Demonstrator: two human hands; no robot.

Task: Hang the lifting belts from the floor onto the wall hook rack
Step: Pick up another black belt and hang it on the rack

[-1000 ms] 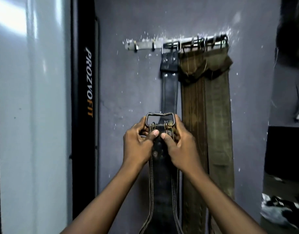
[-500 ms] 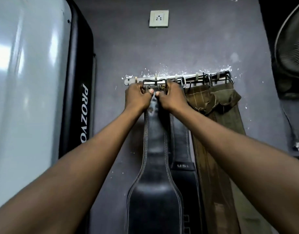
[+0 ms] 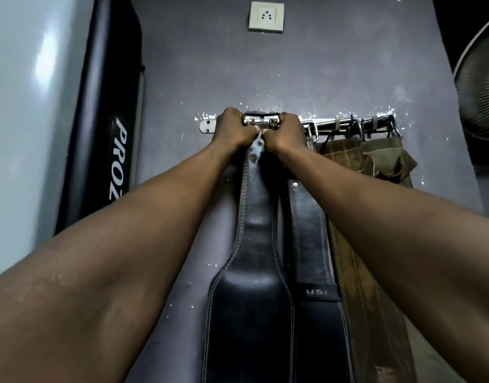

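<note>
A black leather lifting belt [image 3: 251,299] with white stitching hangs down the grey wall between my arms. Its metal buckle [image 3: 261,118] is pressed against the left part of the wall hook rack [image 3: 334,124]. My left hand [image 3: 232,128] grips the buckle's left side and my right hand [image 3: 284,131] grips its right side, thumbs meeting on the strap. Whether the buckle sits over a hook is hidden by my fingers. Another black belt [image 3: 312,244] hangs just right of it, then two brown belts [image 3: 356,167] on the rack's right hooks.
A tall black padded board [image 3: 107,111] with white lettering leans against the wall on the left, beside a pale glossy panel [image 3: 24,106]. A wall socket [image 3: 266,17] sits above the rack. A fan's guard [image 3: 484,87] shows at the right edge.
Both hands raised the black belt's buckle from chest height up to the rack. In the last half second the buckle shifted slightly higher against the rail.
</note>
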